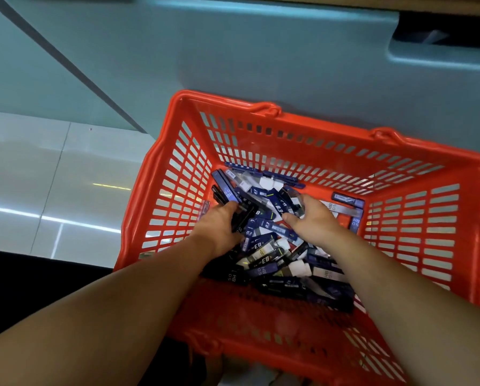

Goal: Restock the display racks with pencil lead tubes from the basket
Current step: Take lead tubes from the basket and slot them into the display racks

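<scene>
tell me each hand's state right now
Left hand: grips a bunch of lead tubes.
Right hand: down among the tubes, cannot tell.

An orange slatted basket [177,174] fills the middle of the view, with both bare forearms reaching in over its near rim. Across its bottom lies a loose pile of pencil lead tubes [272,246], mostly dark blue and black with white caps, some marked HB 0.5. Towards the basket's left wall, the left hand [222,221] grips several dark tubes from the pile. Nearer the basket's middle, the right hand [314,218] rests on the pile, thumb stretched left, its fingers sunk among the tubes and hidden. Glossy pale floor tiles [52,176] lie left of the basket, and a teal panel [233,51] rises behind it.
</scene>
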{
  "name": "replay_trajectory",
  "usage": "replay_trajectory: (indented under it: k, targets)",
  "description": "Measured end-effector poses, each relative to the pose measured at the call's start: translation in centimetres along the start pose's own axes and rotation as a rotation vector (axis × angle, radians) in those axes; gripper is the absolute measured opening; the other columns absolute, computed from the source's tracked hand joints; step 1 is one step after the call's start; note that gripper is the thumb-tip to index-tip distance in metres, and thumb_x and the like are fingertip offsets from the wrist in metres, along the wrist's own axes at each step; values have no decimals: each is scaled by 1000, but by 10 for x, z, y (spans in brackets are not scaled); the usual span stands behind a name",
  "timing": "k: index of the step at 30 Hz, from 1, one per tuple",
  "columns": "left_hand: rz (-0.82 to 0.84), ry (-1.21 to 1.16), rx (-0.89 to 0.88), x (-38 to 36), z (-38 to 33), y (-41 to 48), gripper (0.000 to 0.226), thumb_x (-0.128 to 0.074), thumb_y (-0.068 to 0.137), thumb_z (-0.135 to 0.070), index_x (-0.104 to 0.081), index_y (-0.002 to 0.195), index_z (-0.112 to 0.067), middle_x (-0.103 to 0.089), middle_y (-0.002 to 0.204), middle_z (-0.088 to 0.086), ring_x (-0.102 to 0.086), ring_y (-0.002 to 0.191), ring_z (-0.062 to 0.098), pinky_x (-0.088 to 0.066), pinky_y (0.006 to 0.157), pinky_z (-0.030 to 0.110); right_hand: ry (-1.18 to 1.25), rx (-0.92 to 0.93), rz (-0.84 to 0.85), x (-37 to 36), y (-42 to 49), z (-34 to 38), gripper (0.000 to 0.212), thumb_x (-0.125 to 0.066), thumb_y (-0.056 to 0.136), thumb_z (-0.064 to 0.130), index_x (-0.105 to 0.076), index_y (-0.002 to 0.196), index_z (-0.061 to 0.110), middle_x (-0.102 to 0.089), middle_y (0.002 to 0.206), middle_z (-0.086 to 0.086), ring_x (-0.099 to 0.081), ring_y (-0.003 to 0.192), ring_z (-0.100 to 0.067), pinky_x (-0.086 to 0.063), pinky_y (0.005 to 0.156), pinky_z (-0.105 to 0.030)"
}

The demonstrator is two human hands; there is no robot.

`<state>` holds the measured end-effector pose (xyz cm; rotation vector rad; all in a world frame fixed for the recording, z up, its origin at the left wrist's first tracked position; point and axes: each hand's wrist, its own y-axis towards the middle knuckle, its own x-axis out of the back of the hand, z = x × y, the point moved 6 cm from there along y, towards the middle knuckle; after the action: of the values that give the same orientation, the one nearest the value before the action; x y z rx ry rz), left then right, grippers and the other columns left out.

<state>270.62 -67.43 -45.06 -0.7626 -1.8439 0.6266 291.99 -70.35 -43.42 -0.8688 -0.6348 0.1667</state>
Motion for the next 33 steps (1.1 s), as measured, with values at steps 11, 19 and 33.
replay_trajectory:
  k: [11,19,33]
  targets:
    - [-31,1,-109,32,-33,-23,33,-60,96,-20,-61,129,-25,-69,113,4,-68,89,23,-57,69,31,43,-45,-98,10,-33,2,43,-63,101,25,-49,141,21,-65,116,-5,-68,95,-22,-59,87,-44]
    - [62,-93,-160,67,-53,-55,55,-59,103,-21,-38,153,-29,-64,127,8,-67,98,22,-57,72,30,338,-211,31,18,-67,14,32,-65,96,1,-50,123,7,-64,99,-16,-63,66,-23,-62,59,-37]
    - [-204,-217,-392,190,-124,-161,11,-75,91,-28,-75,97,-19,-76,96,1,-70,90,18,-50,70,16,387,81,-174,110,-185,119,20,-76,82,8,-57,76,7,-49,50,-10,-42,36,-21,-38,43,-26]
